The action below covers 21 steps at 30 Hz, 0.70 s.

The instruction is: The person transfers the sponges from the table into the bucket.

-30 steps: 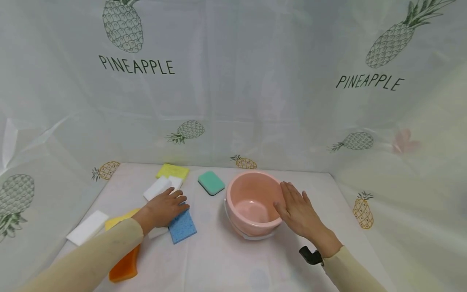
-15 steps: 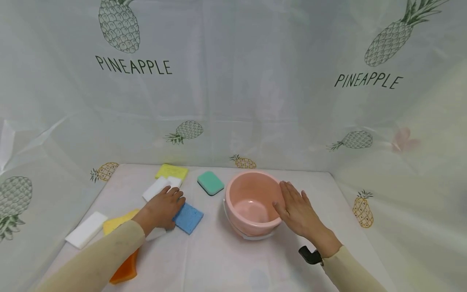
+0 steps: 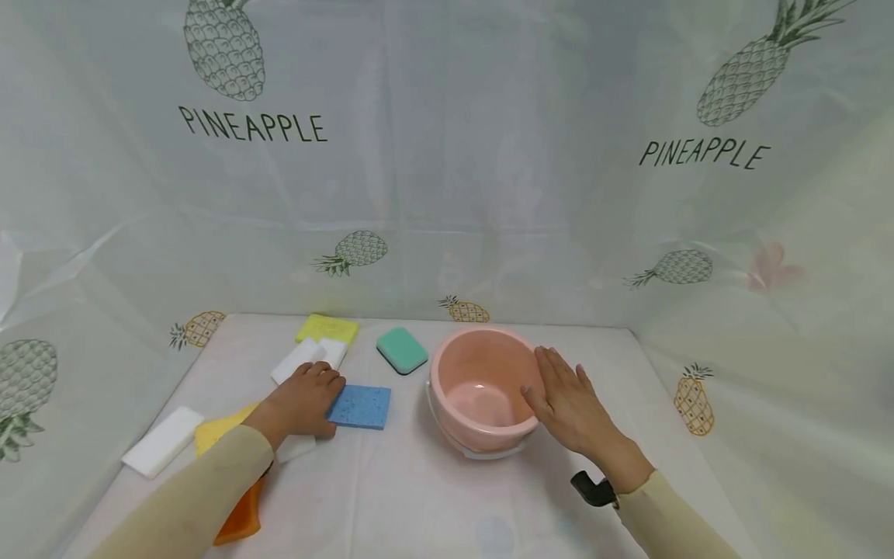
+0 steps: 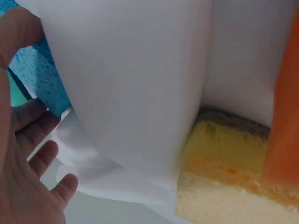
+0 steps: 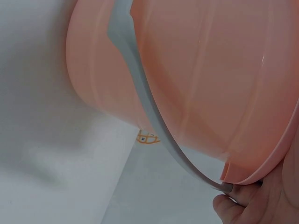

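I had the left hand (image 3: 300,400) at the blue sponge (image 3: 359,406), its thumb on one side and the first two fingers on the other, pinching it by one end, while the last two fingers stood apart, holding nothing. The sponge lay flat over the table (image 3: 419,497), just left of the bucket (image 3: 482,436); I couldn't tell whether it touched the surface. The right hand (image 3: 578,411) rested against the bucket's right rim, fingers straight and together, thumb spread away from them. From the right wrist I saw the handle (image 5: 144,86) hanging down around the bucket's wall (some fingertips were hidden behind the rim there). The bucket stood upright, with the green sponge (image 3: 401,351) behind and left of it. Beyond the left hand were white pads (image 3: 295,362) and a yellow pad (image 3: 328,328); an orange piece (image 3: 240,516) lay partly under the sleeve (image 3: 192,497).
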### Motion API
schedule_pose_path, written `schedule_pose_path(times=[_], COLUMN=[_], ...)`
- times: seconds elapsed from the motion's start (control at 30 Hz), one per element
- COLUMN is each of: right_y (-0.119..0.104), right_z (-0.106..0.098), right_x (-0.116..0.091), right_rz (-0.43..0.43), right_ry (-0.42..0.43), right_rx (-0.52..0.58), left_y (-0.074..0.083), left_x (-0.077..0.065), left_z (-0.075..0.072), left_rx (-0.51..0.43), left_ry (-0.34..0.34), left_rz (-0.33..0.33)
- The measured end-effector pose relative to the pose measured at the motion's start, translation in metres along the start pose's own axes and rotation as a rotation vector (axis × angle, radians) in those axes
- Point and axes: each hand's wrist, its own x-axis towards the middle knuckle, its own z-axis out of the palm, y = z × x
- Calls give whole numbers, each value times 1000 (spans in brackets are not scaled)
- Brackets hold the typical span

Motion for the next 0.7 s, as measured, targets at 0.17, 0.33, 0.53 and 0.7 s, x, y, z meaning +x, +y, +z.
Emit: schedule_pose_path(times=[0.17,0.33,0.53,0.7], right_y=[0,1,1,1], right_z=[0,0,-1,-1], right_x=[0,0,-1,-1], right_rz=[0,-3,-11,-18], right_ry=[-3,0,1,6], right_rx=[-2,-6,-12,-21], left_y=[-2,0,6,10], left_x=[3,6,6,6], left_z=[5,3,-11,-27], left_rx=[27,24,19,61], left_ry=[117,254,371,521], left_rz=[-15,-67,-102,-88])
